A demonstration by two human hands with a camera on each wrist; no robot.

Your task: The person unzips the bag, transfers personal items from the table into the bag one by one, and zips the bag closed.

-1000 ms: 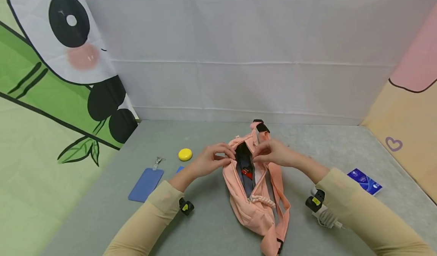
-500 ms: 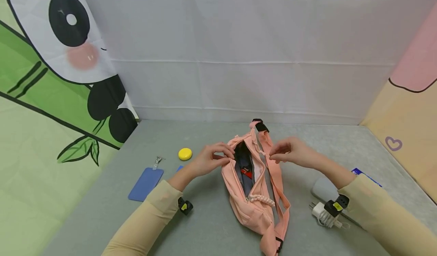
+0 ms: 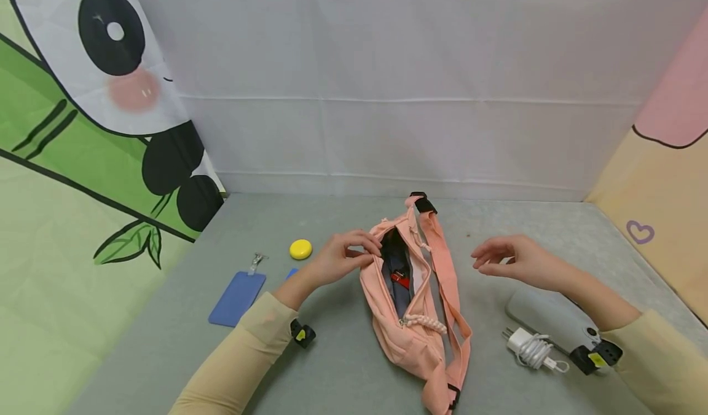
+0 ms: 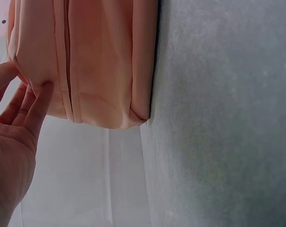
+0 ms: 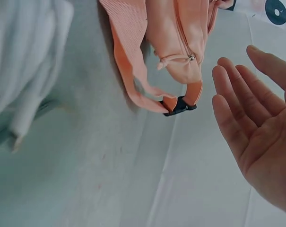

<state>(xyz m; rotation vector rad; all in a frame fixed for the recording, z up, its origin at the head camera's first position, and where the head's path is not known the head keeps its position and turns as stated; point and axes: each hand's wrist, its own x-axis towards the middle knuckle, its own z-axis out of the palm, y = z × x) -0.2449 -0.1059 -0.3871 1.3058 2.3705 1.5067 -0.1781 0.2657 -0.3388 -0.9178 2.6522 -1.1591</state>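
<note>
A pink waist bag [image 3: 394, 347] lies on the table with its zip undone, its mouth facing up. Inside, against the dark lining, a red item [image 3: 401, 279] shows. My left hand [image 3: 340, 258] pinches the left edge of the mouth; in the left wrist view that hand [image 4: 15, 146] has thumb and fingers on the pink fabric. Apart from the bag, to its right, my right hand [image 3: 514, 261] is in the air with nothing in it. Its fingers are relaxed and the palm [image 5: 263, 156] shows bare in the right wrist view.
Under my right forearm lie a flat grey rounded object [image 3: 544, 313] and a white charger with a coiled cable [image 3: 531, 346]. To the left are a blue badge holder [image 3: 237, 298] with a clip and a yellow round object [image 3: 300, 249]. A pink strap [image 3: 445, 261] runs along the bag's right side.
My right hand has let go of the bag's right edge and moved right, over the grey object. The blue packet is now hidden by that arm. My left hand stays at the bag.
</note>
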